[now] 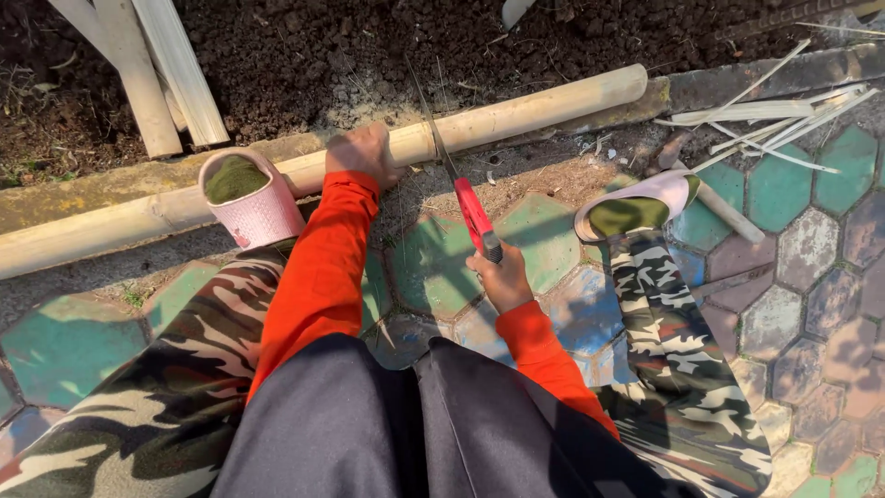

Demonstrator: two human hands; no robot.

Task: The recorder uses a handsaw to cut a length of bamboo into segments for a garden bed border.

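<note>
At the far left, two pale slats [157, 74] lie on dark soil [369, 46], out of the way. A pink slipper [249, 198] rests on a long bamboo pole [516, 111], which lies along the kerb [83, 189] between soil and hexagonal paving [793, 231]; the foot seems to weigh the pole down so it cannot roll. Just right of it, the left hand [364, 152] lies flat on the pole with fingers closed over its top, steadying it beside the cut. The right hand [502, 277], nearer, is wrapped tight around the red handle of a saw [470, 207], whose thin blade crosses the pole at a slant. Further right, the other slipper [636, 207] is planted on the paving as a brace, and split strips [774, 120] lie scattered at the far right.
</note>
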